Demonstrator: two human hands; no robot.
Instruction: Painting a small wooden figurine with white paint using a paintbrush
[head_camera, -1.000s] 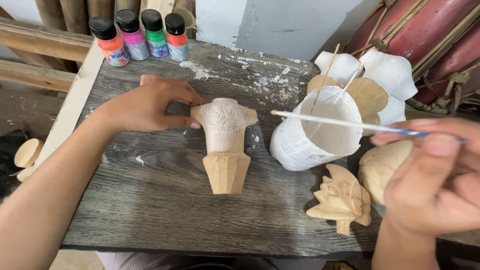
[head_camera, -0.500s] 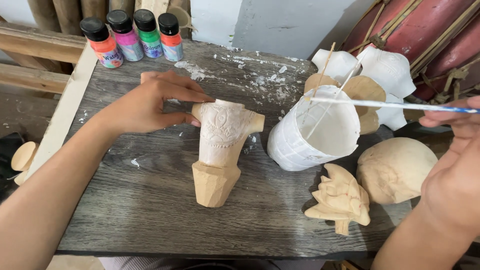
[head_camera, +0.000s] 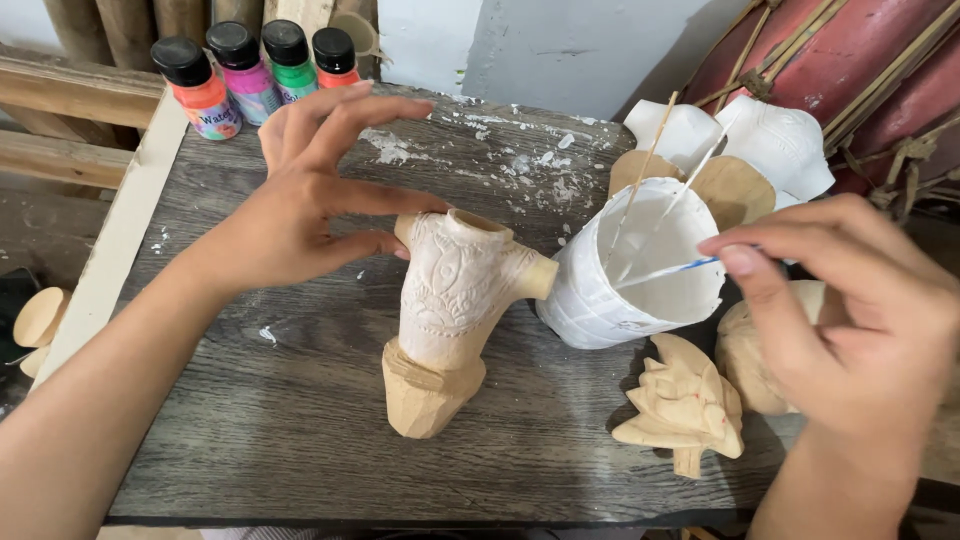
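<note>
Head view: steadied carved torso (head_camera: 455, 290) with left hand (head_camera: 300, 205) fingertips, pinched brush (head_camera: 668, 270) in right hand (head_camera: 850, 310), dipped lightly into cup (head_camera: 610, 295) mid-table.

Soft, even daylight; sharp, with faint shadows.

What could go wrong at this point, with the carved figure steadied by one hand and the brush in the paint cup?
1. The carved wooden torso tilts on its base, held only by the left hand's fingertips at the shoulder; it could topple.
2. The white paint cup leans close against the torso's arm stub; a nudge from the right hand dipping the brush might tip it.
3. Paint could drip on the unpainted leaf carving below.
</note>
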